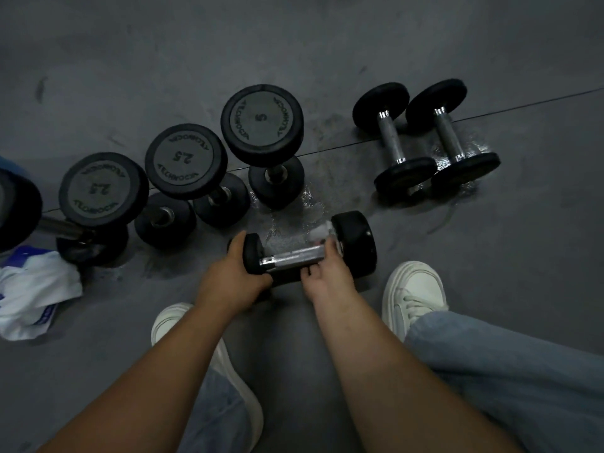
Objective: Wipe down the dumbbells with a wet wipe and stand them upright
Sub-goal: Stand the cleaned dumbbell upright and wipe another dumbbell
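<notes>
A dumbbell (pixel 289 256) lay on its side on the dark floor (pixel 490 240), just ahead of the person's knees. The left grip (pixel 228 273) was closed around its left head, hiding most of that head. The right grip (pixel 327 276) had its fingers curled round the metal handle near the right head. A pale blur at those fingertips looked like the wipe (pixel 322 231). It was too smeared to tell whether the fingers pinned it.

Behind, three dumbbells stood upright in a row: two marked 2.5 (pixel 104 189) (pixel 185 160) and one marked 5 (pixel 261 124). A fourth dumbbell (pixel 16 210) was cut off by the left edge, its pose unclear. Two small dumbbells (pixel 392 138) (pixel 452 135) lay side by side to the right, well apart from the held one. Wet patches shone on the floor.

A white and blue pack (pixel 32 289) was cut off at the left. The left forearm partly covered one white shoe (pixel 170 322).
</notes>
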